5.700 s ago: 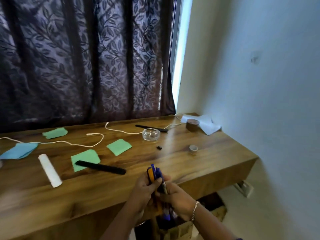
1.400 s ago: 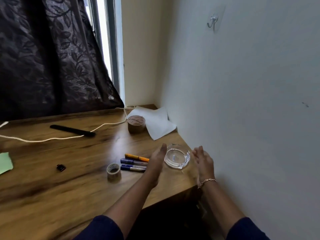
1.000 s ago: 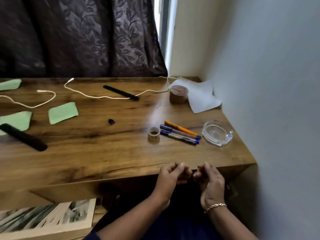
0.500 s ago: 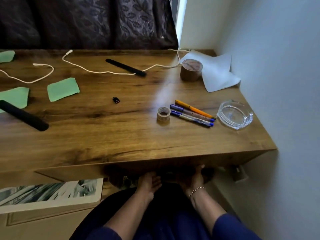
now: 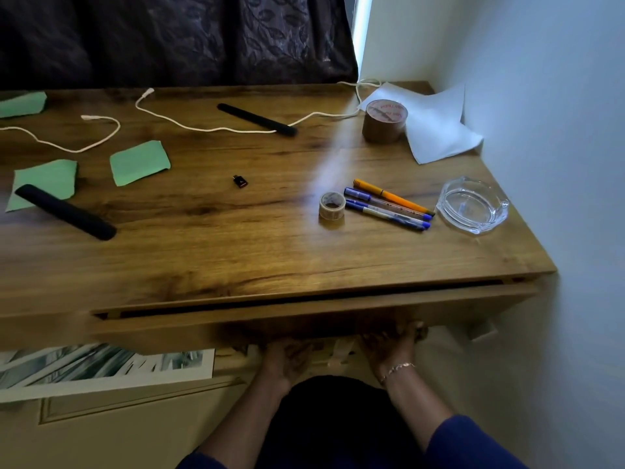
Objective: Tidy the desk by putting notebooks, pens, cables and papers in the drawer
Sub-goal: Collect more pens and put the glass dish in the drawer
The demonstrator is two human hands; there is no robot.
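The left hand (image 5: 287, 358) and the right hand (image 5: 389, 348) are held up against the lower edge of the wooden drawer front (image 5: 236, 328), which is touched from below by both. The fingers of each hand are tucked up behind that edge and are blurred. How far they are curled cannot be told, nor whether the edge is gripped or only pressed. A thin chain bracelet (image 5: 397, 368) is worn on the right wrist.

A dark slit is seen between the drawer front and the brown wooden desk top (image 5: 236, 252); the inside of the drawer is hidden.

The task's things are all found on the desk top. An orange pen (image 5: 392, 197) and two blue pens (image 5: 389, 216) are laid side by side between a small roll of clear tape (image 5: 332, 206) and a clear glass ashtray (image 5: 471, 206). A white sheet of paper (image 5: 439, 133) is spread in the far right corner, just behind a large brown tape roll (image 5: 384, 121). Two white cables (image 5: 209, 127) are trailed across the far side, the left one cut off by the frame edge. Three green paper scraps (image 5: 139, 163) are scattered at the left, the farthest cut off too.

Half a second earlier no slit was seen: the drawer front has been drawn out slightly. The things on the desk top have been left unmoved.
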